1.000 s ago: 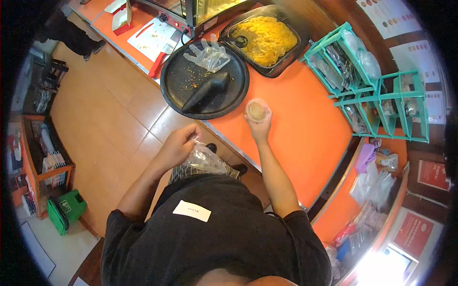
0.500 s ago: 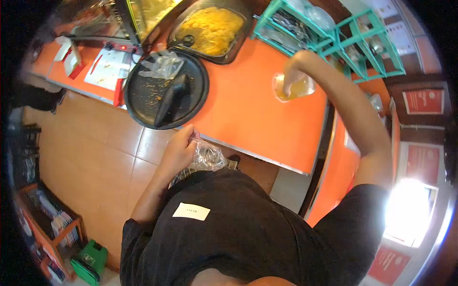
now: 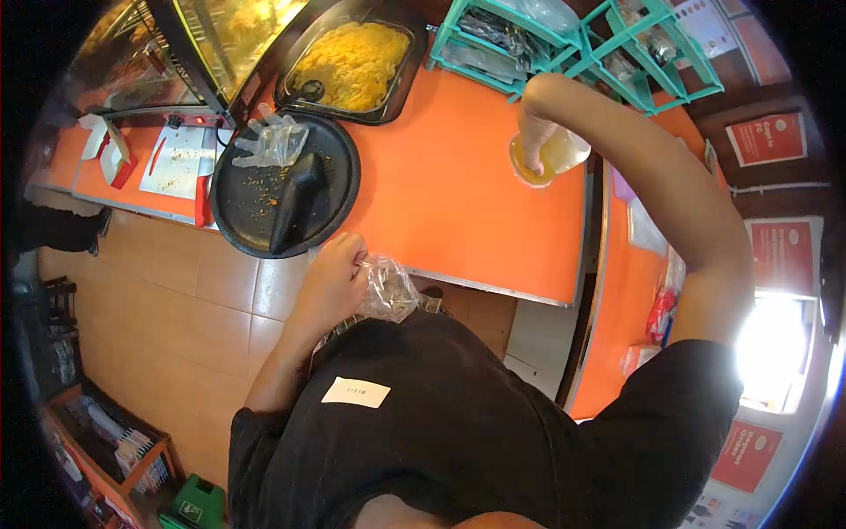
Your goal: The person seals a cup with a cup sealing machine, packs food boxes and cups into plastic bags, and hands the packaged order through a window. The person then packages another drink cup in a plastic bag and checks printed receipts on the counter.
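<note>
My left hand (image 3: 337, 275) is closed on the top of a clear plastic bag (image 3: 388, 289), which hangs in front of my waist; what the bag holds is hard to make out. Out at the right end of the orange counter (image 3: 441, 203), my right hand (image 3: 536, 145) reaches down with bent fingers onto a clear plastic container (image 3: 557, 159) with something yellowish in it. The fingertips are at its near side. A black round stone mortar (image 3: 238, 207) stands at the counter's front edge, with a pestle (image 3: 295, 198) and a clear plastic glove (image 3: 278, 145) on it.
Behind the mortar is a black tray (image 3: 397, 101) of yellow food. Teal racks (image 3: 529, 66) with plastic items stand at the back. A glass display case (image 3: 203, 62), a white board (image 3: 174, 163) and a red-white box (image 3: 113, 157) are at left. A person's legs (image 3: 66, 227) show far left.
The view has swung right. My right hand has moved from mid-counter, where it held a round cup or container, to the right end. My left hand still grips the bag.
</note>
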`<state>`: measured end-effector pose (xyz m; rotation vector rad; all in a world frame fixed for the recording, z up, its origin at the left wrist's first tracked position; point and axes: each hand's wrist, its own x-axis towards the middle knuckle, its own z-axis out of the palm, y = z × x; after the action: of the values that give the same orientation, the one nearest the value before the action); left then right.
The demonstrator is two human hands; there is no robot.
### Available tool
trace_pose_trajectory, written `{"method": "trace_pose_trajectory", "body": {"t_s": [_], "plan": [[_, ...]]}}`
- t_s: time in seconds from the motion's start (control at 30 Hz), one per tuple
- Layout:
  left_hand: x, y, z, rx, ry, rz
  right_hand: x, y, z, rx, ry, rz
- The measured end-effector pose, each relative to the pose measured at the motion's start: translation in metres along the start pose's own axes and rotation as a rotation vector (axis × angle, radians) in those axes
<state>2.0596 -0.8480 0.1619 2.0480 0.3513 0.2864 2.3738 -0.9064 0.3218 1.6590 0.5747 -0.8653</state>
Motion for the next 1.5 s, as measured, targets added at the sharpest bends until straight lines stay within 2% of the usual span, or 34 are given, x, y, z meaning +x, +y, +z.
{"method": "trace_pose_trajectory", "body": {"t_s": [0.13, 0.23, 0.33, 0.43, 0.5, 0.57, 0.67, 0.7, 0.8, 0.83, 0.93, 1.0, 1.07, 1.17, 1.23, 1.37, 1.47, 1.5], "plan": [[0.007, 0.009, 0.004, 0.041, 0.038, 0.099, 0.004, 0.009, 0.011, 0.047, 0.038, -0.004], [0.015, 0.039, 0.002, 0.073, 0.090, 0.050, 0.021, 0.030, 0.032, 0.321, 0.229, -0.175], [0.030, 0.023, 0.011, 0.071, 0.116, 0.051, 0.021, 0.048, 0.081, 0.831, 0.737, -0.639], [0.052, 0.026, 0.022, 0.046, 0.084, -0.031, 0.050, 0.009, 0.146, 1.781, 0.969, -1.257], [0.063, 0.037, 0.032, -0.002, 0.040, 0.015, 0.045, -0.031, 0.173, 2.111, 1.057, -1.426], [0.070, 0.052, 0.045, -0.043, -0.032, 0.039, 0.065, -0.062, 0.202, 2.227, 1.188, -1.243], [0.076, 0.071, 0.069, -0.083, -0.181, 0.082, 0.072, -0.076, 0.220, 2.330, 1.278, -1.249], [0.077, 0.074, 0.078, -0.084, -0.240, 0.121, 0.081, -0.072, 0.224, 2.400, 1.222, -1.377], [0.073, 0.095, 0.101, -0.082, -0.326, 0.153, 0.098, -0.058, 0.238, 2.401, 1.170, -1.463], [0.072, 0.100, 0.108, -0.075, -0.311, 0.153, 0.101, -0.055, 0.248, 2.355, 1.142, -1.425], [0.069, 0.104, 0.132, -0.048, -0.200, 0.157, 0.125, -0.054, 0.295, 2.277, 0.847, -1.426], [0.070, 0.115, 0.139, -0.130, -0.208, 0.029, 0.132, -0.050, 0.313, 2.298, 0.706, -1.478], [0.070, 0.118, 0.150, -0.199, -0.212, 0.022, 0.138, -0.050, 0.326, 2.304, 0.553, -1.508], [0.066, 0.117, 0.169, -0.242, -0.237, 0.169, 0.160, -0.058, 0.332, 2.243, 0.445, -1.576], [0.063, 0.122, 0.171, -0.213, -0.283, 0.230, 0.164, -0.060, 0.336, 2.174, 0.435, -1.606], [0.042, 0.139, 0.176, -0.303, -0.223, 0.270, 0.159, -0.052, 0.342, 1.952, 0.364, -1.728], [0.026, 0.149, 0.186, -0.335, -0.112, 0.257, 0.153, -0.051, 0.336, 1.544, 0.870, -1.769], [0.021, 0.148, 0.189, -0.362, -0.069, 0.270, 0.154, -0.056, 0.337, 1.562, 0.867, -1.755]]}}
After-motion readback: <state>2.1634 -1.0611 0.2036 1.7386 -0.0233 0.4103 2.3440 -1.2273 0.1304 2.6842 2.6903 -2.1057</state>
